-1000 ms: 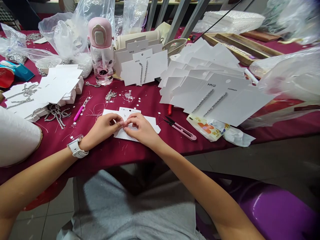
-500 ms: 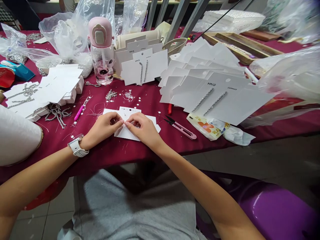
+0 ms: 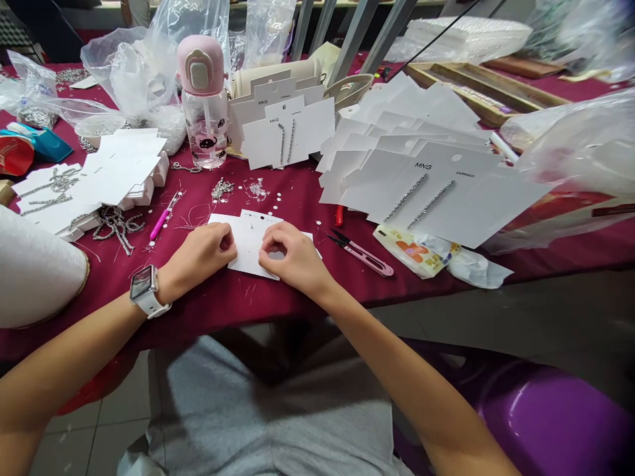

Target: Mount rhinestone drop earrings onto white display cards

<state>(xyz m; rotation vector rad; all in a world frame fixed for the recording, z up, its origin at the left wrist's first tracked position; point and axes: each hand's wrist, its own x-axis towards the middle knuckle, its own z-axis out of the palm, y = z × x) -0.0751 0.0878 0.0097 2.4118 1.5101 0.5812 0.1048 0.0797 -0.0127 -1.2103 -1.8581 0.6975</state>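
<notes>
Lying flat on the desk [image 3: 223, 301], between my two hands, is a white cardboard card [image 3: 248, 256] with a tiny silver stud [image 3: 251, 225] near its far edge. It overlaps other white card stock [image 3: 234, 223], so I can't make out its whole outline; what I see of its near edge runs left to right, dipping slightly toward me on the right. My left hand [image 3: 206, 250] sits at the card's left edge, and my right hand [image 3: 297, 258] overlaps its right part, so I judge the right one nearer. A bare strip of card separates them. In both hands the grip is a closed pinch, thumb against finger; whether either has hold of a fine strand, I can't tell from here. Past the card lie a small heap of silver chain pieces [image 3: 221, 190] and a scatter of clear plastic bits [image 3: 256, 190]. A slim magenta-handled tool [image 3: 159, 225] rests to the left, black-bladed snips with pink handles [image 3: 364, 256] to the right. Farther right is a spread of white cards printed MNG [image 3: 466, 192].
</notes>
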